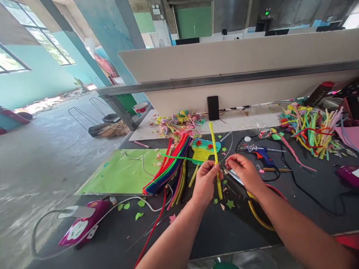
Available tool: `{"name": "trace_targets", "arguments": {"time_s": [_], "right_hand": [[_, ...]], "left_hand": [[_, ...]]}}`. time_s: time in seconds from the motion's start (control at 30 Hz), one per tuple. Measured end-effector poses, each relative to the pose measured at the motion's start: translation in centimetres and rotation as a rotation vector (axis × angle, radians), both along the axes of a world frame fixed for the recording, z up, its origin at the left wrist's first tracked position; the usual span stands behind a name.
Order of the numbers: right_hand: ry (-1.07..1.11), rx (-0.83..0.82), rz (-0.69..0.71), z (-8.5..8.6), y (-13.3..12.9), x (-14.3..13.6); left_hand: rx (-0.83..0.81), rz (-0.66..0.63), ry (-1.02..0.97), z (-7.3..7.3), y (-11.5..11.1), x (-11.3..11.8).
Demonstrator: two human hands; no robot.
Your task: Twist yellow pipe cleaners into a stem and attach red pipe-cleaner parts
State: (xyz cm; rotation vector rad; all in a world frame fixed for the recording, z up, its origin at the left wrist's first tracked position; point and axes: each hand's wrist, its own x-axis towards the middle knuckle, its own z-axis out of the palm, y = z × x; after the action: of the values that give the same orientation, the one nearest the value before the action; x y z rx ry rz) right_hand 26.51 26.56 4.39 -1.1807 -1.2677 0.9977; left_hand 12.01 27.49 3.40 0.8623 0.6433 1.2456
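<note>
head view: yellow stem point(213, 138) through pinched left grip point(205, 182), beside curled right grip point(247, 175), hold unclear

Dark-topped bench point(232, 235), backed along its far edge by a white partition point(196, 67) with a grey rail point(238, 77) running across. Beyond the bench's left edge, grey floor point(36, 160), scuffed and shiny under daylight. Farther left, a turquoise wall point(28, 86) with bright paned windows point(53, 45). Past the far left corner, a thick blue column point(103, 26). Behind the partition, dark monitors point(187, 41), a green panel point(193, 22) and a lit green sign point(267, 12).
</note>
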Motion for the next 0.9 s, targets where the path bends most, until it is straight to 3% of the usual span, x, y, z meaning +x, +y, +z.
{"name": "trace_targets", "arguments": {"time_s": [0.17, 0.57, 0.9], "right_hand": [[0.207, 0.035, -0.013, -0.47, 0.05, 0.13], [0.124, 0.087, 0.061, -0.78, -0.08, 0.25], [-0.060, 0.060, 0.040, 0.08, -0.28, 0.30]], "left_hand": [[0.007, -0.063, 0.052, -0.35, -0.39, 0.42], [-0.050, -0.091, 0.075, 0.06, -0.81, 0.37], [-0.022, -0.040, 0.148, 0.04, -1.04, 0.40]]}}
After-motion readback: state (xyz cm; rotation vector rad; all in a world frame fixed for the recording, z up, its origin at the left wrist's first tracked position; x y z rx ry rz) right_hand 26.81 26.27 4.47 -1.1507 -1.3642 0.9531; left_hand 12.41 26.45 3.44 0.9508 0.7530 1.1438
